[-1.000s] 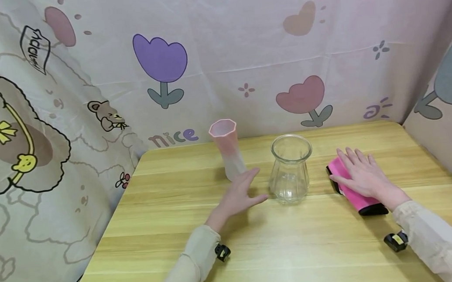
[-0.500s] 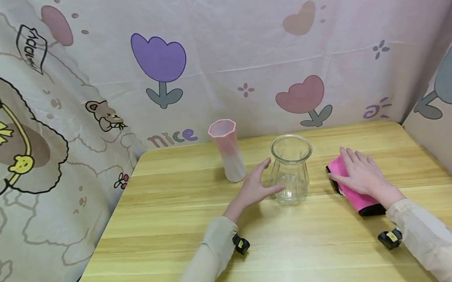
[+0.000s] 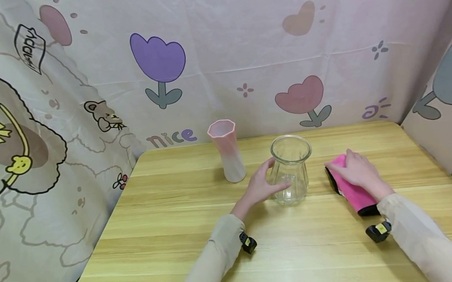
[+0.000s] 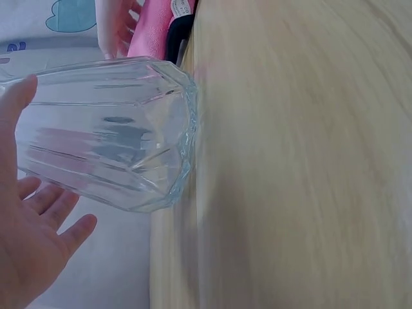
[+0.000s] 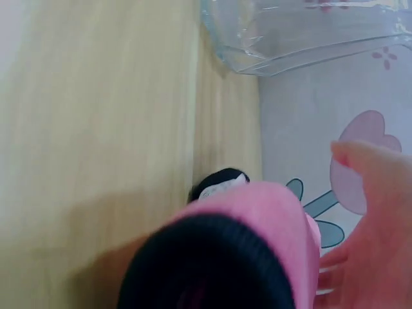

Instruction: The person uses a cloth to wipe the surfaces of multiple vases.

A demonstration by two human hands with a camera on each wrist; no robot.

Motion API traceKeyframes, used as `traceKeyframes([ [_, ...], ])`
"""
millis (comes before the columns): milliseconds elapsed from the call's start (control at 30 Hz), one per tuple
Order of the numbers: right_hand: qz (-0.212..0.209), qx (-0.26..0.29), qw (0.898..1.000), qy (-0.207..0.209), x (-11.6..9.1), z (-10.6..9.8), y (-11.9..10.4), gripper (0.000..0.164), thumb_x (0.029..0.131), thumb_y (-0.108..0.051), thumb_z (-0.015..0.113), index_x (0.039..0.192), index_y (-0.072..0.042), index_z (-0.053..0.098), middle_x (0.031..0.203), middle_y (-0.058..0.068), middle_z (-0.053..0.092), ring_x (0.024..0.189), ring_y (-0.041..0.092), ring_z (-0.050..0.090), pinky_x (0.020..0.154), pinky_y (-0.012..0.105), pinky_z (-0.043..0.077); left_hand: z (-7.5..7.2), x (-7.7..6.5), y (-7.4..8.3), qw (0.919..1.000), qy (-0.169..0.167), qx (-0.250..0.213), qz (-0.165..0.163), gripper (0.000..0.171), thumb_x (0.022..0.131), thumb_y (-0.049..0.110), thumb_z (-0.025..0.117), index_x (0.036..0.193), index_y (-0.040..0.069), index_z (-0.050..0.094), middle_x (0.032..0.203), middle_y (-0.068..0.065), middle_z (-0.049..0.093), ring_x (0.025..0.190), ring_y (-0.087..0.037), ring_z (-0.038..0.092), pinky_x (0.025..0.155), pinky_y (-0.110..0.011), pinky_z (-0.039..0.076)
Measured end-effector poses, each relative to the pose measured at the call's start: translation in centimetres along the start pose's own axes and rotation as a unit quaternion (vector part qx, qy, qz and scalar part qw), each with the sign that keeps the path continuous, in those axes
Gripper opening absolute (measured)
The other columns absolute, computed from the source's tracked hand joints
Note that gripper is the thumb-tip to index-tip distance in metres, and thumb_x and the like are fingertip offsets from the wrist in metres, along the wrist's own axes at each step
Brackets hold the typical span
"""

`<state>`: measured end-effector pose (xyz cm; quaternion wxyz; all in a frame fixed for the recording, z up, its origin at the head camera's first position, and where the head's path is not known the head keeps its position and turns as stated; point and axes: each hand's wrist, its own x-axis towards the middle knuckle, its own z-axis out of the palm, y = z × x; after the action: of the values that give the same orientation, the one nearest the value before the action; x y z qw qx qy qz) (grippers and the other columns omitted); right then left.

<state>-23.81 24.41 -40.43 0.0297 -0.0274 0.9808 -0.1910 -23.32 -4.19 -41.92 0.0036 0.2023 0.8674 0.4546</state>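
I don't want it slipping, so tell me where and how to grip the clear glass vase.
Probably best around the neck of the glass vase, just under the rim, coming from the left, where the left hand has its thumb and fingers spread. The vase stands upright, narrows there and widens below, so the rim should check slipping.

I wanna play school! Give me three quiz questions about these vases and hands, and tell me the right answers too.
1. True or false: the pink-and-white vase stands upright.
2. Which is nearer the left hand? A: the pink-and-white vase. B: the clear glass vase.
3. Fill in: the pink-and-black bundle is nearest the ____ hand.

Key: 1. True. 2. B. 3. Right.
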Motion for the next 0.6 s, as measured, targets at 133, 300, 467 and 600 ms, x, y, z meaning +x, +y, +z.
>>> traceKeyframes([
  [133,0.049,0.018,0.998,-0.038,0.4,0.0,-0.3,0.109,0.082,-0.070,0.034,0.126,0.028,0.018,0.120,0.049,0.028,0.103,0.057,0.036,0.078,0.060,0.041,0.2,0.0,0.0,0.9999,0.010,0.001,-0.005,0.086,0.071,0.045,0.073,0.141,0.017,0.030,0.140,-0.003,0.039,0.127,-0.017,0.036,0.103,-0.039,0.034],
  [300,0.093,0.031,0.994,-0.054,0.8,0.2,-0.9,0.105,0.076,-0.071,0.046,0.119,0.023,0.032,0.104,0.038,0.044,0.081,0.038,0.049,0.056,0.036,0.043,0.2,0.1,0.0,0.9998,0.011,0.000,-0.014,0.087,0.071,0.047,0.073,0.141,0.018,0.030,0.140,-0.002,0.039,0.127,-0.016,0.036,0.103,-0.039,0.035],
  [467,0.129,0.019,0.990,-0.048,1.3,0.6,-1.4,0.092,0.073,-0.058,0.058,0.115,0.021,0.038,0.102,0.035,0.048,0.079,0.035,0.050,0.057,0.037,0.044,0.3,0.1,0.0,0.9998,0.011,-0.001,-0.016,0.087,0.071,0.047,0.073,0.141,0.019,0.029,0.140,-0.001,0.038,0.127,-0.015,0.036,0.102,-0.038,0.035],
  [600,0.146,0.012,0.988,-0.041,1.8,0.9,-1.5,0.072,0.072,-0.049,0.062,0.106,0.014,0.048,0.095,0.028,0.052,0.073,0.029,0.050,0.056,0.036,0.044,0.4,0.2,0.0,0.9998,0.012,-0.002,-0.016,0.087,0.071,0.046,0.072,0.141,0.018,0.029,0.140,-0.001,0.038,0.127,-0.015,0.036,0.102,-0.037,0.035],
])
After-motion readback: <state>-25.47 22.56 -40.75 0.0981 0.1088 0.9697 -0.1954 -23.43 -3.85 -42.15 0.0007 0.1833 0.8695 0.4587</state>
